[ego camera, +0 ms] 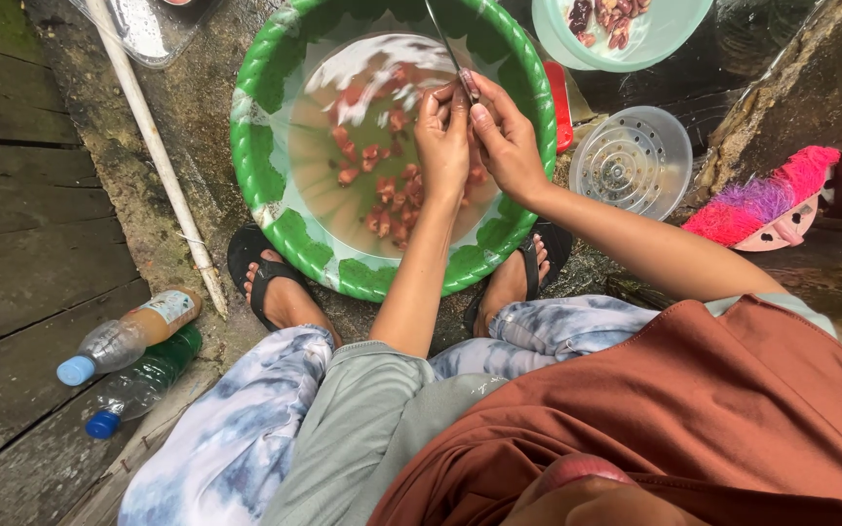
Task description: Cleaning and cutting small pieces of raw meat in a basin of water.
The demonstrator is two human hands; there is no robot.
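Head view: both hands meet over the green basin so scraps fall into its water; left hand pinches a small reddish piece, right hand grips a knife.

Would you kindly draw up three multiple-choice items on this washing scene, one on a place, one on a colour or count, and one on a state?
1. Where do the two plastic bottles lie?
A. in the basin
B. on the boards beside the person's left knee
C. on the brush

2. What colour is the rim of the big basin?
A. green
B. red
C. black

3. What is in the big basin?
A. nothing
B. sand
C. water with reddish pieces

Answers:
1 B, they rest on the wooden boards at lower left.
2 A, the scalloped rim is green and white.
3 C, pieces sit in cloudy water under the left hand and right hand, which grips a knife.
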